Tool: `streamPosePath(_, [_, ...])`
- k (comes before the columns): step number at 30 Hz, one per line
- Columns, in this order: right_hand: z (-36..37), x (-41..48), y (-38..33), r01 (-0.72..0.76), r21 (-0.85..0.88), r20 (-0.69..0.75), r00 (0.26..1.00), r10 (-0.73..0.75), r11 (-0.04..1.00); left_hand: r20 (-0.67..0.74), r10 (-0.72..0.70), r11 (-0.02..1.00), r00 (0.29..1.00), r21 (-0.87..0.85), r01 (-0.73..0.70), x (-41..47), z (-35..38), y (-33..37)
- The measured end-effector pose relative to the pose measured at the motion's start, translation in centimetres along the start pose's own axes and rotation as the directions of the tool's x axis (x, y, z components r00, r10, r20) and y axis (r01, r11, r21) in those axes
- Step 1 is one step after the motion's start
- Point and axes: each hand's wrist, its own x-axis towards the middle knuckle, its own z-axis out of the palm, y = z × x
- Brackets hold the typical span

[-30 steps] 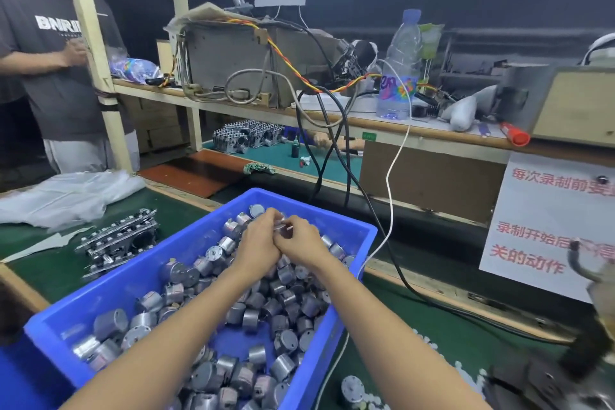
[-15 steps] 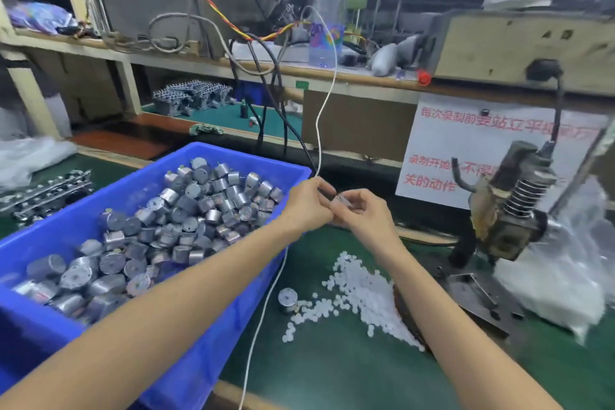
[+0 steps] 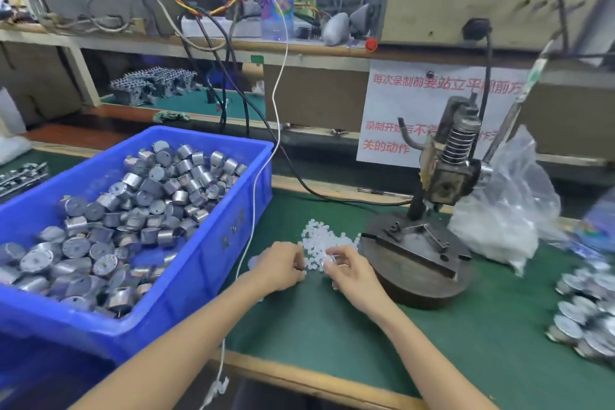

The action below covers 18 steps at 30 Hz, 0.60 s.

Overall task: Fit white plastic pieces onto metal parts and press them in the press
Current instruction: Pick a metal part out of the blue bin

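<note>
**Metal part in the right hand, over the white pieces**

We see a small metal part (image 3: 330,260) pinched in the fingertips of the right hand (image 3: 351,273). It is held low over the near end of the heap of white plastic pieces (image 3: 321,238), which lies on the green bench (image 3: 332,329) about midway between its left and right edges. The left hand (image 3: 279,265) sits just beside it, fingers curled, tips at the heap's left side; we cannot tell whether it holds a piece. Just right of the heap stands the press (image 3: 447,163) on its round base (image 3: 419,273), with the right hand near the base's left rim. Towards the bench's left edge, a blue bin (image 3: 213,243) holds loose metal parts (image 3: 133,206). A white cable (image 3: 263,163) runs down past the bin's right wall and over the front edge. Right of the press lies a clear plastic bag (image 3: 509,210). At the right edge sits a blurred cluster of silver discs (image 3: 585,313).
</note>
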Motion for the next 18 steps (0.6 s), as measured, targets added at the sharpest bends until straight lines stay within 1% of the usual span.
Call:
streamPosePath(3, [0.5,-0.7,1.0,0.041,0.013,-0.031,0.999,-0.041,0.999,-0.093,-0.007,1.000,0.996,0.000,0.007,-0.3,0.7,-0.1])
streamPosePath(7, [0.8,-1.1,1.5,0.076,0.076,-0.098,0.993,-0.069,0.994,-0.193,0.081,0.996,0.978,0.039,-0.075,-0.7,1.5,-0.1])
streamPosePath(9, [0.8,-1.3,1.8,0.076,0.067,-0.111,0.991,-0.068,0.995,-0.208,0.140,0.990,0.968,0.051,-0.132,-0.9,1.9,-0.1])
streamPosePath(13, [0.1,-1.8,2.4,0.134,0.034,-0.140,0.982,-0.128,0.990,-0.200,0.259,0.960,0.945,-0.055,-0.275,-1.6,3.2,0.1])
streamPosePath(18, [0.4,-1.8,2.7,0.183,-0.084,-0.117,0.974,-0.192,0.979,-0.349,0.243,0.944,0.905,-0.128,-0.303,-2.0,5.0,-0.4])
